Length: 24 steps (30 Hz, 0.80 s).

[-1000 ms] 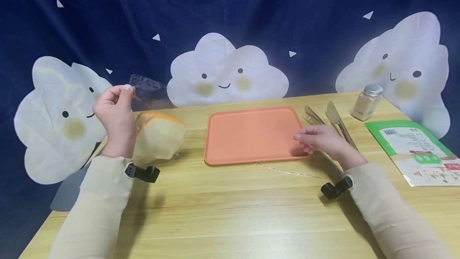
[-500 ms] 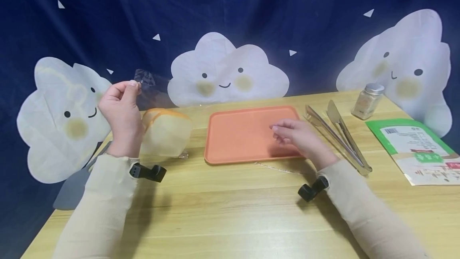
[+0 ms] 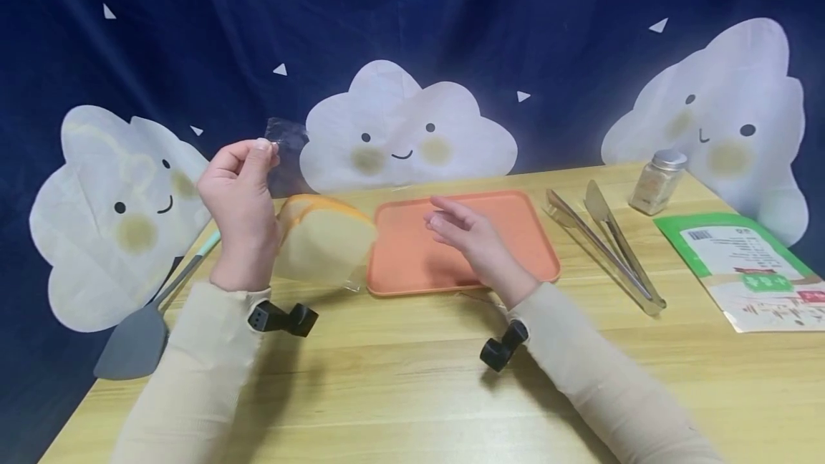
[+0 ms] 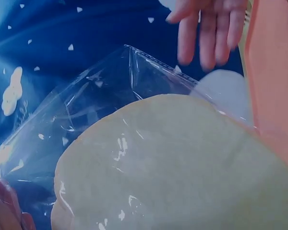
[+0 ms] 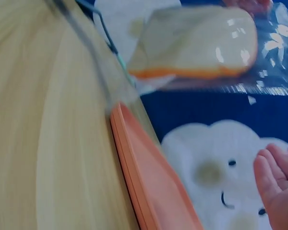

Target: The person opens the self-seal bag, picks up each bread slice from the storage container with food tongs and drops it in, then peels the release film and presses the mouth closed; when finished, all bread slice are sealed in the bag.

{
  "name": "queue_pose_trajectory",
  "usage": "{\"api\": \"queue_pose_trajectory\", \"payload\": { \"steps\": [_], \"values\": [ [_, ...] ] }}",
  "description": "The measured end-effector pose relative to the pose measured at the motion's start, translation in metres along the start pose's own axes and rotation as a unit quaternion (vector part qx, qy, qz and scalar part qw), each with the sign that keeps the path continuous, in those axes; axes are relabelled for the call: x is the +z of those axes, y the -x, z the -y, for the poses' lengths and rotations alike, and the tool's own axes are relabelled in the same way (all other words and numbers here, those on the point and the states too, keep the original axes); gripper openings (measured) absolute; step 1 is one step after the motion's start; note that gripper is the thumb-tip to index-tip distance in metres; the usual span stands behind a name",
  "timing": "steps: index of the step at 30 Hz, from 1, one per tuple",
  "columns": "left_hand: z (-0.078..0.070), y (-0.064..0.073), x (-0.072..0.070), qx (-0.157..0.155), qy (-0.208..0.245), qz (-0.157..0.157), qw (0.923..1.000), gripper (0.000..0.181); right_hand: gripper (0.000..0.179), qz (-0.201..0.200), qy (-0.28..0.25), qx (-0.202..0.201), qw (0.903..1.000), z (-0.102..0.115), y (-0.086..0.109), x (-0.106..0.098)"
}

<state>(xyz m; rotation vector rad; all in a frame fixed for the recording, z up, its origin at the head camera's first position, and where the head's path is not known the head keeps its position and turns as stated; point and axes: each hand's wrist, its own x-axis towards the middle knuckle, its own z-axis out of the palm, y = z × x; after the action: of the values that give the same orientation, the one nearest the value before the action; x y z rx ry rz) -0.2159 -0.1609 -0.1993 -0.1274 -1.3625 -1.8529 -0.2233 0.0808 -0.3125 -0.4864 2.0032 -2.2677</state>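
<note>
My left hand (image 3: pixel 238 195), raised at the left, pinches the top corner of a clear plastic bag (image 4: pixel 101 88) between thumb and fingertips. Sliced bread (image 3: pixel 329 245) with an orange-brown crust hangs inside the bag, at the left side of the orange tray (image 3: pixel 515 235). The left wrist view shows the pale face of the bread up close, under glossy film. My right hand (image 3: pixel 477 242) hovers over the tray, fingers extended toward the bag and holding nothing. A gap separates this hand from the bag in the right wrist view.
Metal tongs (image 3: pixel 606 253) lie right of the tray, with a lidded glass jar (image 3: pixel 656 183) behind. A green-and-white package (image 3: pixel 741 263) is at the far right. A grey spatula (image 3: pixel 135 339) lies left, and a thin twist tie (image 3: pixel 483 298) by the tray's front edge.
My left hand has moved right with the bagged bread, bringing it to the tray's left edge. My right hand has moved left from the tray's right edge, its fingers now straighter.
</note>
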Motion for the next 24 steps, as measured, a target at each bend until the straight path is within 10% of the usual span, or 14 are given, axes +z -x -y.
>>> {"api": "queue_pose_trajectory", "payload": {
  "steps": [15,24],
  "values": [
    [-0.007,0.027,0.019,-0.026,0.043,0.042,0.9979,0.026,0.028,-0.066,0.019,-0.118,0.9906,0.012,0.006,0.021],
    [0.009,0.036,0.015,-0.106,0.121,0.07,0.9845,0.025,0.026,-0.091,0.045,-0.123,0.9872,0.03,0.016,0.01]
  ]
}}
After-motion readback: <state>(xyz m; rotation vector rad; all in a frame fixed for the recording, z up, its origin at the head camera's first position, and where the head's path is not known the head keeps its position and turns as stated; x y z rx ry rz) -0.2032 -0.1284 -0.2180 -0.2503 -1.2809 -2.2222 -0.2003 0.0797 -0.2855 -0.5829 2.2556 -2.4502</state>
